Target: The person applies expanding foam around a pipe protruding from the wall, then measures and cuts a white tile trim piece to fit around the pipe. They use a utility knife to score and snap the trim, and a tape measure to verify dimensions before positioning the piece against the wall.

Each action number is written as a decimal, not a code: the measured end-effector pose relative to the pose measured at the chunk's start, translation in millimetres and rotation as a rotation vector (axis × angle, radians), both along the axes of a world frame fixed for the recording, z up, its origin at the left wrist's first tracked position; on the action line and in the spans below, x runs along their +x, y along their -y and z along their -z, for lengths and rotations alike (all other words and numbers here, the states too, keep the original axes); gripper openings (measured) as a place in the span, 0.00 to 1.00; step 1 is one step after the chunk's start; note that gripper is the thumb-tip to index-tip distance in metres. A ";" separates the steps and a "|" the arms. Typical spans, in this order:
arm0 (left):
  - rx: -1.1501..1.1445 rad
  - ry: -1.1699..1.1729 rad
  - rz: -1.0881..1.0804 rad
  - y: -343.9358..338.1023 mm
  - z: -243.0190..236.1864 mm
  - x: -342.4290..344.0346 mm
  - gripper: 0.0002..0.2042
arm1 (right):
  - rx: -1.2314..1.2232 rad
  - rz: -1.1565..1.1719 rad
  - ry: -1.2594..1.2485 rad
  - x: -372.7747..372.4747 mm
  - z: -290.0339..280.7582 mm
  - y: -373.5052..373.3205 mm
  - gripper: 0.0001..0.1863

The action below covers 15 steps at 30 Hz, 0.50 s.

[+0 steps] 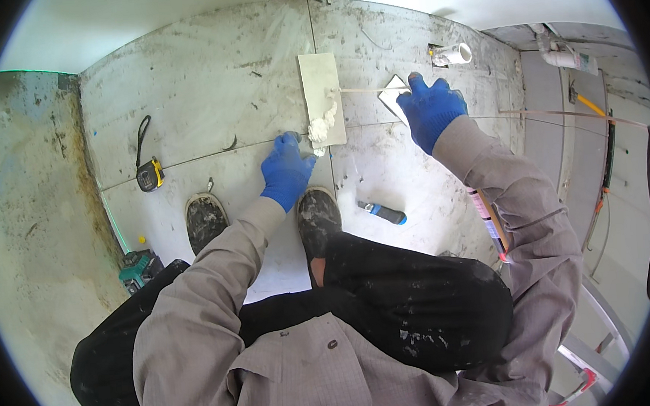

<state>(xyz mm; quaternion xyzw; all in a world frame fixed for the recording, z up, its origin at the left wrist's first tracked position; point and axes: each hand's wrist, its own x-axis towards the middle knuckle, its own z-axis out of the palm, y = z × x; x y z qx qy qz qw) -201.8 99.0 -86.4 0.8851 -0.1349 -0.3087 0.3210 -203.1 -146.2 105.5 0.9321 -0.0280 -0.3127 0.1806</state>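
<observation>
A narrow pale board (316, 77) lies on the floor ahead of me, with a lump of white paste (320, 127) heaped near its close end. At the board's near left corner is my left hand (287, 169) in a blue glove, thumb and fingertips gripping its edge. Further right, my gloved right hand (429, 109) has its fingers curled round one end of a thin stick (370, 89). The stick's other end reaches the board. Partly under the right hand shows a white flat square piece (392, 101); whether the hand touches it is hidden.
A tape measure (149, 174) with a wrist strap lies at left. Between my shoes and the right wall rests a blue-and-black handled tool (383, 213). A teal power tool (140, 269) sits by my left knee. A white pipe (451, 54) rises from the floor at far right.
</observation>
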 end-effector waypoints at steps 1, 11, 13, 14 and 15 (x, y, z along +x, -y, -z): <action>0.005 0.010 -0.004 0.8 1.8 -0.5 0.24 | 0.000 -0.008 0.021 3.3 2.8 2.7 0.17; -0.011 0.058 0.008 2.8 5.7 -2.8 0.24 | 0.014 0.074 0.028 18.2 4.5 8.1 0.17; -0.011 0.074 0.013 1.2 4.7 -2.3 0.24 | 0.011 0.079 0.015 20.4 5.6 9.3 0.18; -0.022 0.092 0.015 -0.5 6.1 -2.3 0.25 | 0.009 0.081 0.008 21.1 5.6 9.6 0.18; -0.036 0.107 0.017 -0.8 7.6 -3.0 0.25 | 0.012 0.074 0.012 19.9 3.6 9.9 0.18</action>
